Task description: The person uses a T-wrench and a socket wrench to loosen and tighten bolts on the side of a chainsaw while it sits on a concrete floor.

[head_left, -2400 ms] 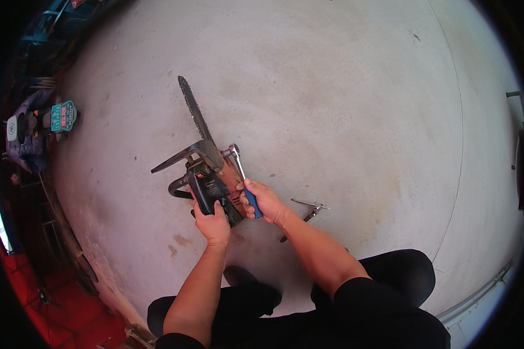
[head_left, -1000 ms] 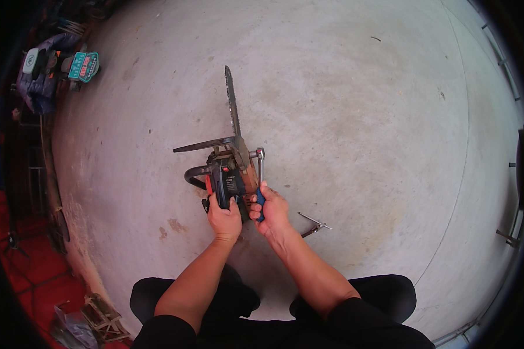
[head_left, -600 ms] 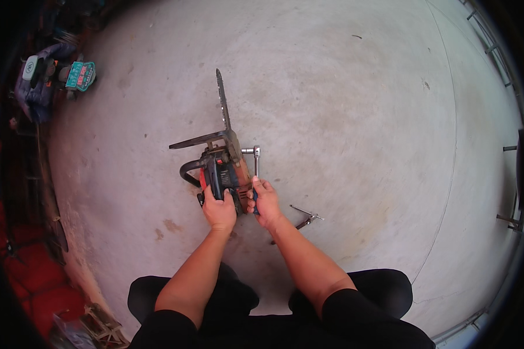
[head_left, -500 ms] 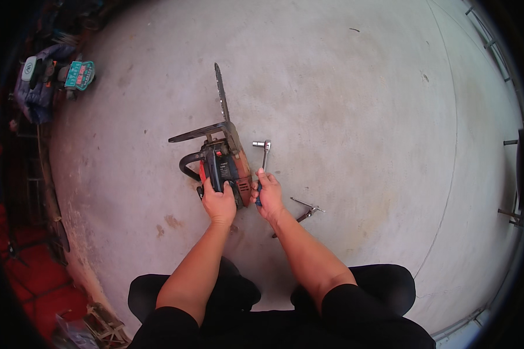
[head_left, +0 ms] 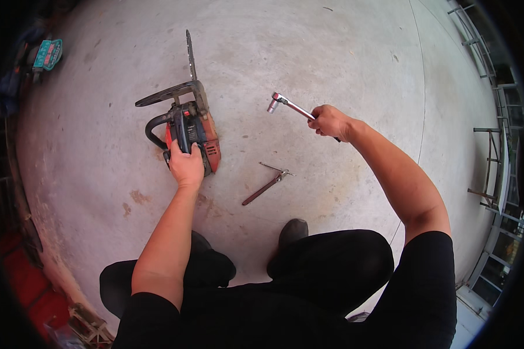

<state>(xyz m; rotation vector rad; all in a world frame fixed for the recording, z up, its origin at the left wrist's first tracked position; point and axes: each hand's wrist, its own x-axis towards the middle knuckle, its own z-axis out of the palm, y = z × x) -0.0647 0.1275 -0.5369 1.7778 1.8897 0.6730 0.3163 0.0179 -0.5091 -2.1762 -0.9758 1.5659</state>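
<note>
A red and black chainsaw (head_left: 211,136) stands on the concrete floor at left of centre, its bar pointing away from me. My left hand (head_left: 186,164) is closed round the chainsaw's rear handle, with the fingertips partly hidden. Out to the right, my right hand (head_left: 332,123) grips a socket wrench (head_left: 297,108) by its handle, held up off the floor. The wrench's head and silver socket point left toward the saw, well apart from it. On the floor between my arms lies a T-shaped tool (head_left: 266,189) with a dark brown handle and a thin metal crossbar.
My shoe (head_left: 294,231) and bent knees are close below the tool on the floor. Metal racks (head_left: 488,168) line the right edge. A vehicle with a green plate (head_left: 48,54) stands at the far left, and a wooden frame (head_left: 90,326) sits at the lower left.
My right hand has swung the socket wrench from beside the chainsaw out to the right, uncovering the T-shaped tool. My left hand stays on the saw. The whole view has shifted.
</note>
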